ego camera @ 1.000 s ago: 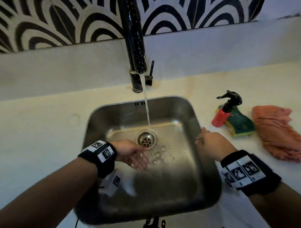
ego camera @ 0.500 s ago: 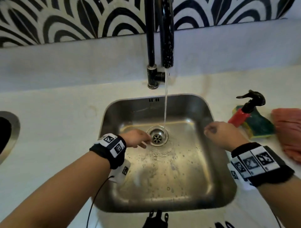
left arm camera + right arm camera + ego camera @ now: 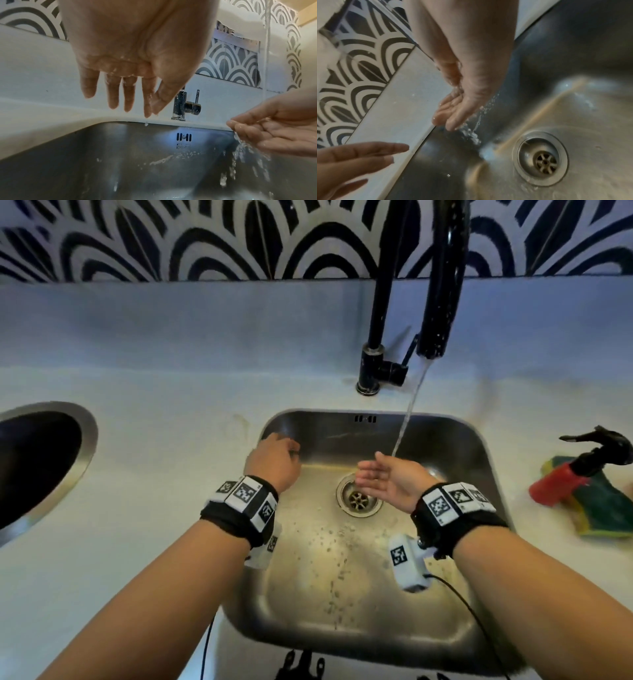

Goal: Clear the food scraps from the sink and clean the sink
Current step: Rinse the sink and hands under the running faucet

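Both hands rinsing over sink

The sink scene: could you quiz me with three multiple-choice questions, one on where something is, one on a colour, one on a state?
1. Where is the right hand?
A. On the sponge
B. Under the tap's water stream, over the sink
C. On the tap's lever

2. What colour is the body of the spray bottle to the right of the sink?
A. Red
B. White
C. Blue

3. What is the state of the tap?
A. Off and dry
B. Dripping only
C. Running

Answers:
1 B: the head view shows the open palm in the stream beside the drain.
2 A: a red body with a black trigger top, lying on the green and yellow sponge.
3 C: a steady stream falls from the spout and splashes off the fingers.
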`<move>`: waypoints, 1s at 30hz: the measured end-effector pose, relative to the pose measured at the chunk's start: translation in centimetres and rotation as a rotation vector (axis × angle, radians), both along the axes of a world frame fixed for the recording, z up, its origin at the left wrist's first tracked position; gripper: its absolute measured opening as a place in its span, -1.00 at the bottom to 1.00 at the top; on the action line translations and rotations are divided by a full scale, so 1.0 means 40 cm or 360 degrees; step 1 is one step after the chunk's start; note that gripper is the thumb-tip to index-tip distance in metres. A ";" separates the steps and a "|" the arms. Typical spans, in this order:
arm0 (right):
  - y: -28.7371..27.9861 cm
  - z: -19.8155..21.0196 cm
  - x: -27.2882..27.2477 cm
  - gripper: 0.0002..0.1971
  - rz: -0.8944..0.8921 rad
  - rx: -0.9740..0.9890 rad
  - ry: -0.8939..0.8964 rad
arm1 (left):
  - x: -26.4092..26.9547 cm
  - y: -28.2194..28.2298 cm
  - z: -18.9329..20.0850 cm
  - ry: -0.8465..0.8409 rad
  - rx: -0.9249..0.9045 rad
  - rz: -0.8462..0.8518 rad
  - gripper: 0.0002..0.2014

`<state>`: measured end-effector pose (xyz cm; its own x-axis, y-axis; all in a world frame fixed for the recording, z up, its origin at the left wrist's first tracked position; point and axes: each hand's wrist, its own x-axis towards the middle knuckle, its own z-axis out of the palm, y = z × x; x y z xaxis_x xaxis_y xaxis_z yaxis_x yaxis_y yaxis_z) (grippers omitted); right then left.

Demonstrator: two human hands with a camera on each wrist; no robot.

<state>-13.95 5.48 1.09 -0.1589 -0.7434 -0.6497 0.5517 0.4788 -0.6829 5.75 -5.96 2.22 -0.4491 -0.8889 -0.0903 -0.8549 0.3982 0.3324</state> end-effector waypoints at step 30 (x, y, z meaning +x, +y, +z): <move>0.012 -0.070 0.018 -0.63 -0.0050 0.0187 0.0145 | 0.050 -0.014 -0.055 -0.0017 0.0256 0.0302 -0.54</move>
